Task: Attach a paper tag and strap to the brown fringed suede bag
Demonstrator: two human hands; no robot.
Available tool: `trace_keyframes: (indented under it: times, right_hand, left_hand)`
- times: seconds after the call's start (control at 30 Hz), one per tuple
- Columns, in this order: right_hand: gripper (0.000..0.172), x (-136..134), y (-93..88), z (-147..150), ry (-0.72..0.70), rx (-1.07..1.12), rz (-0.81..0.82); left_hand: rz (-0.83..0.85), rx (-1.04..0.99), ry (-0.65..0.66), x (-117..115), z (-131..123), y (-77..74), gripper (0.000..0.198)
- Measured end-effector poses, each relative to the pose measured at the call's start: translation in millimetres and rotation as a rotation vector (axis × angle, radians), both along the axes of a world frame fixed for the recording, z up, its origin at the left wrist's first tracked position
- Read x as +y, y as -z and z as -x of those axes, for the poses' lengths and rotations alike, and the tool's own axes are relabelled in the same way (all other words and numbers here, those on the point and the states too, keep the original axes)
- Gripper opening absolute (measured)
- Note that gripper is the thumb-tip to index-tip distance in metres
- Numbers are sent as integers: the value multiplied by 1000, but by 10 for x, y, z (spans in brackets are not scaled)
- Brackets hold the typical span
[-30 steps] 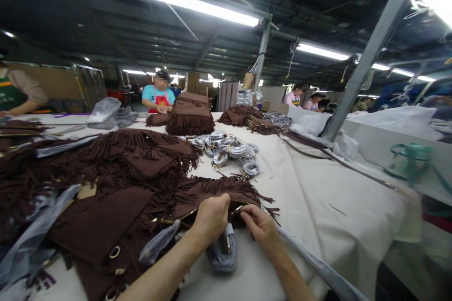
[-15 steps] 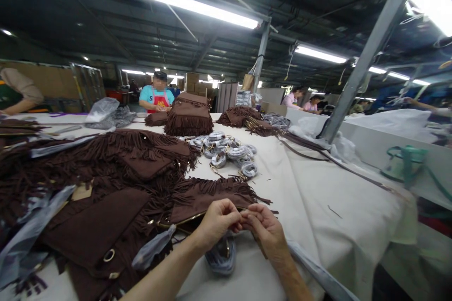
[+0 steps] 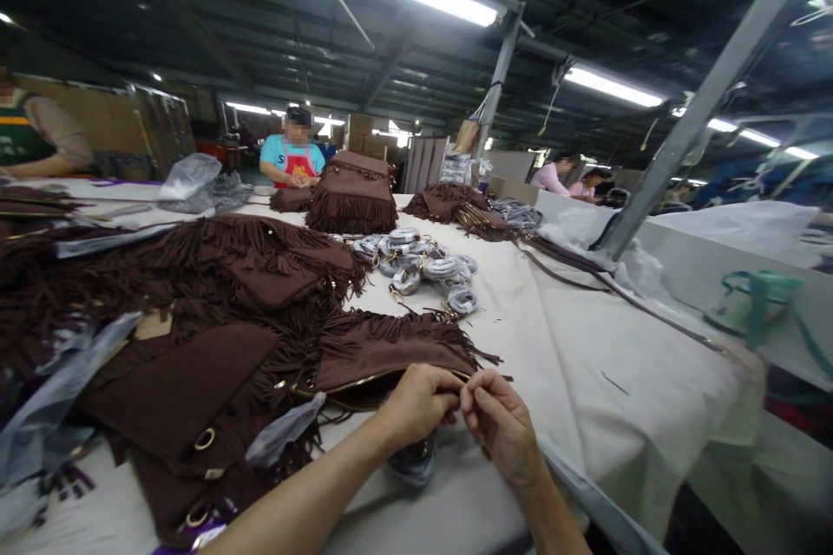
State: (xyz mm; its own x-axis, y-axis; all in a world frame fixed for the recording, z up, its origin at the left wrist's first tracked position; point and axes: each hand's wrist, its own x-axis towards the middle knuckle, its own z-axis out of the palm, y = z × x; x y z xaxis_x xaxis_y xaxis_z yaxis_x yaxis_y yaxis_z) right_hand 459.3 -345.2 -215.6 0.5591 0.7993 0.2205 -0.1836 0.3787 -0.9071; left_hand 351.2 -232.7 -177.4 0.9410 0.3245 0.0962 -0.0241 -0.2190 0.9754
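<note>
My left hand [image 3: 420, 403] is closed, fingertips pinched at the near right end of a brown fringed bag [image 3: 390, 349]. The bag lies flat, and its brass zip [image 3: 364, 381] gapes along the near edge. Just to the right, my right hand [image 3: 502, 423] is closed too, its thumb and forefinger meeting by the left fingertips. Whatever is pinched between the fingers is too small or hidden to make out. Below my left hand sits a plastic-wrapped coil [image 3: 416, 461], partly covered by it. Another brown bag flap [image 3: 188, 386] with a brass eyelet is at the left.
Wrapped strap coils with gold clips [image 3: 436, 267] lie mid-table on a white cloth [image 3: 586, 338]. More fringed bags [image 3: 351, 191] are stacked behind. A co-worker in a red apron [image 3: 296, 165] stands across the table. A slanted metal post [image 3: 709, 95] rises at the right.
The view has tilted and shifted slightly. My right hand has turned more upright, and the brown strip seen below it no longer shows. The zip opening shows more plainly.
</note>
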Motion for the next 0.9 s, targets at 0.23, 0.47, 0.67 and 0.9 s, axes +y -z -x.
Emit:
trace_keyframes:
  times: [0.23, 0.47, 0.67, 0.9]
  right_hand:
    - [32, 43, 47, -71, 218, -88, 41]
    - [29, 105, 157, -102, 198, -277, 64]
    - [16, 90, 162, -148, 167, -400, 77]
    - [25, 89, 117, -123, 179, -386, 61]
  left_hand:
    - [60, 50, -203, 52, -45, 107, 17]
    - [1, 35, -250, 44, -61, 162, 19]
    - [-240, 20, -259, 12, -20, 108, 25]
    - [-136, 32, -227, 10, -25, 112, 21]
